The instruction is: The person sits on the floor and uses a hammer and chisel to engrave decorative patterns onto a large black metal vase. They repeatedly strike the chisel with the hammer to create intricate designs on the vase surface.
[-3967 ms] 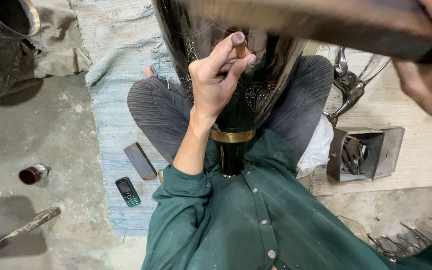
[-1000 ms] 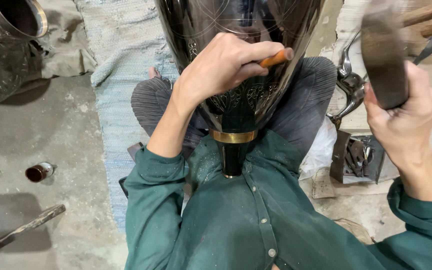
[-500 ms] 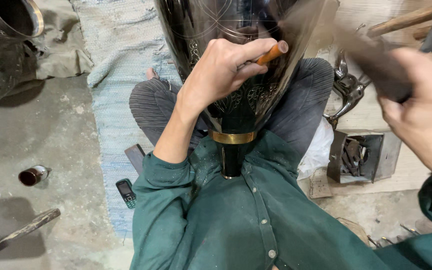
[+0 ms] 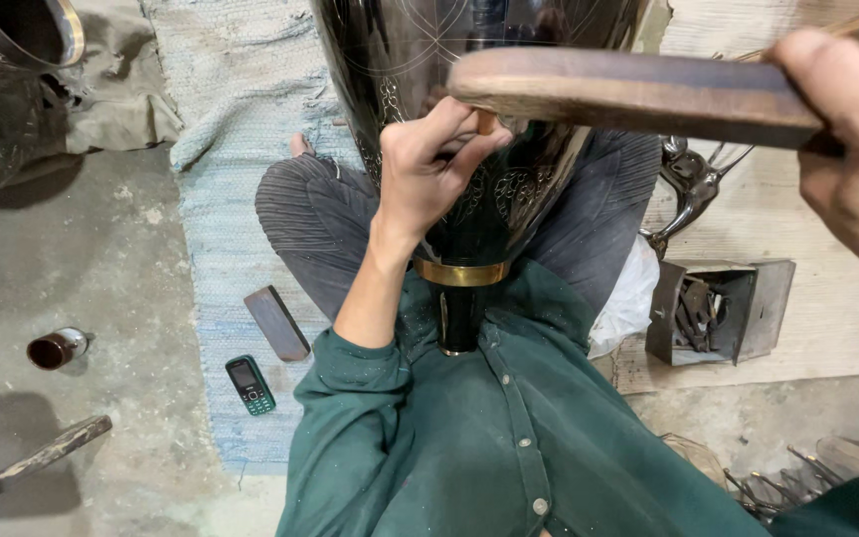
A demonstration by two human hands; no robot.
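Note:
A large dark metal vase [image 4: 449, 119] with engraved patterns and a brass band near its neck rests between my crossed legs. My left hand [image 4: 429, 169] presses against its side and grips a small chisel with an orange-brown end [image 4: 486, 121], tip on the metal. At the upper right my right hand [image 4: 847, 159] is closed around a long wooden mallet [image 4: 638, 94], which lies level right above the chisel's end.
A pale blue woven mat [image 4: 221, 149] covers the floor under me. A small mobile phone [image 4: 250, 385] and a dark flat block [image 4: 276, 322] lie on it. A small brown jar [image 4: 54, 348], a second dark vessel [image 4: 2, 80], an open metal box of tools [image 4: 713, 310].
Over the last second my right hand swung the mallet from raised at the right down to the chisel's end. My left hand kept the chisel on the vase.

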